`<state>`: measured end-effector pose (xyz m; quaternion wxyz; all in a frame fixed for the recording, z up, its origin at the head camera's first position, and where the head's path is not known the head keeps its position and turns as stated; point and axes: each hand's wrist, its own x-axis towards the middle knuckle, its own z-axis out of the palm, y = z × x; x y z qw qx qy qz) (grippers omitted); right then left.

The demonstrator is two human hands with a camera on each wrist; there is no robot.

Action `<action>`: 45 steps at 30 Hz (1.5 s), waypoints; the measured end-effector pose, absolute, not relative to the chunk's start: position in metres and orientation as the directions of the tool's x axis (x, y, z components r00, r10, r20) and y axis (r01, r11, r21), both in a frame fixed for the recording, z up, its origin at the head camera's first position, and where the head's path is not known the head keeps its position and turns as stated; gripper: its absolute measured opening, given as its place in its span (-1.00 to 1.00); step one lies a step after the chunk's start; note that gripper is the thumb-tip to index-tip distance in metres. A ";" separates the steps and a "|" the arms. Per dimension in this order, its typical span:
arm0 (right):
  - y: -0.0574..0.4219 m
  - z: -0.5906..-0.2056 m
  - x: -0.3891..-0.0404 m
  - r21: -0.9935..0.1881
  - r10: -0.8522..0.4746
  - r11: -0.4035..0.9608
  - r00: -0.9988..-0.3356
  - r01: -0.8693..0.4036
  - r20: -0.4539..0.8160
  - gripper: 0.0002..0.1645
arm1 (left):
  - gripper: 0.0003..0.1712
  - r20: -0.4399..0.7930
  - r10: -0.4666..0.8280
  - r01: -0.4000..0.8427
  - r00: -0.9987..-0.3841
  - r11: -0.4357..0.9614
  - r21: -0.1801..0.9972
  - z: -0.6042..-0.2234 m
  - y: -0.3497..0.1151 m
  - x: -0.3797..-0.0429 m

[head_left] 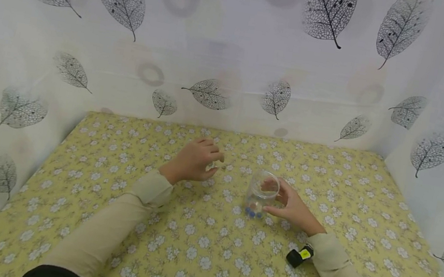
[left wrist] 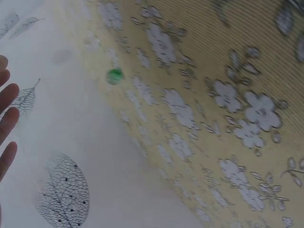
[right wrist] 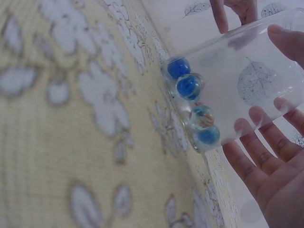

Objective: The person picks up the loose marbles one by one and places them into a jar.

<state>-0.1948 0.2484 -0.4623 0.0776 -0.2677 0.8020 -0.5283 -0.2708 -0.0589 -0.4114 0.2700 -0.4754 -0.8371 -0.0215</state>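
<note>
A clear jar (head_left: 255,190) stands upright on the flowered cloth. Several glass marbles (right wrist: 189,87), mostly blue with one orange-streaked, lie on its bottom. My right hand (head_left: 295,209) grips the jar from the right, thumb on the near side and fingers round the far side. To the jar's left, my left hand (head_left: 197,160) hovers over the cloth with loosely bent fingers (left wrist: 8,121) and nothing visible in them. A green marble (left wrist: 114,76) lies on the cloth in the left wrist view; in the head view a tiny round thing (head_left: 223,167) shows just beyond the left fingertips.
A yellow tablecloth (head_left: 203,253) with white flowers covers the table. White curtains (head_left: 234,62) printed with dark leaves hang at the back and both sides. A black device with a yellow label (head_left: 306,254) is on the right wrist.
</note>
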 end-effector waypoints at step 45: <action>0.250 -0.464 -0.196 -0.894 -0.509 0.301 -0.849 -0.333 0.145 -0.25 | -0.82 0.198 0.791 0.786 -0.578 0.605 -0.124 -0.453 -0.062 -0.318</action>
